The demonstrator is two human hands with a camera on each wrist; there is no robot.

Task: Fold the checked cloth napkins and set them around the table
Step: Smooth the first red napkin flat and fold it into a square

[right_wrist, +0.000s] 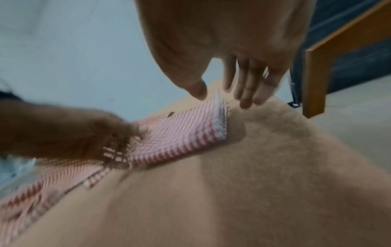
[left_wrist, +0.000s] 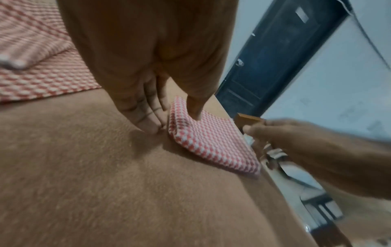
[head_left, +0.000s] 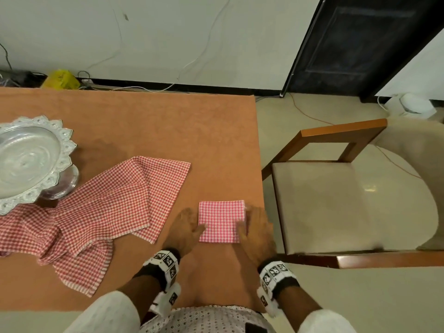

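Note:
A small red-and-white checked napkin, folded into a square, lies flat near the table's right edge. My left hand is at its left side. In the left wrist view the straight fingers touch the tablecloth beside the napkin, and the thumb presses on top. My right hand is at its right side. The right wrist view shows the right hand with straight fingers along the layered edge of the napkin. A heap of unfolded checked napkins lies to the left.
An ornate silver pedestal tray stands at the left, partly on the napkin heap. The table carries an orange cloth. A wooden chair with a cream seat stands close against the table's right side. Cables run along the floor by the wall.

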